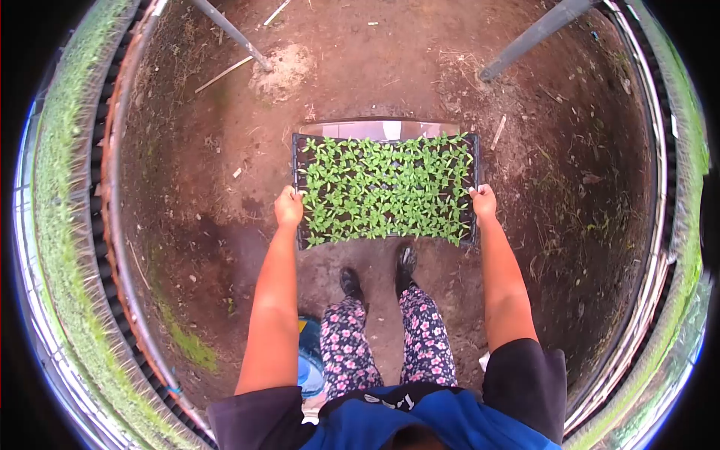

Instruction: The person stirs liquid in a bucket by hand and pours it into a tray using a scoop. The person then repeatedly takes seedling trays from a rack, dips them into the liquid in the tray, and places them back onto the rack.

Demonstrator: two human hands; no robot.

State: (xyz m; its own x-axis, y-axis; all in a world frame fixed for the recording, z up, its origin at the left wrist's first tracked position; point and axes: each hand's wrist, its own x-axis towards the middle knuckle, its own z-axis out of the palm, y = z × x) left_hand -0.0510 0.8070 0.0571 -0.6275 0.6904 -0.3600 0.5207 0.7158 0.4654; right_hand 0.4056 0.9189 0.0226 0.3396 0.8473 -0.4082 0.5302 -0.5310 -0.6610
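Observation:
A black seedling tray [476, 161] full of small green seedlings [386, 187] is held out level in front of me, above the ground. My left hand [289, 206] is closed on its left edge, with the thumb on the rim. On the opposite edge, my right hand [484, 201] grips the rim in the same way. The fingers under the tray are hidden. Just beyond the far edge shows a flat, shiny brownish surface [386, 130], partly covered by the tray.
Two grey posts [536, 41] [236, 34] rise from the dirt floor [382, 82] ahead. Benches with green plants [64, 225] curve along both sides. A blue container [309, 352] stands beside my left leg. Thin sticks [223, 74] lie on the ground.

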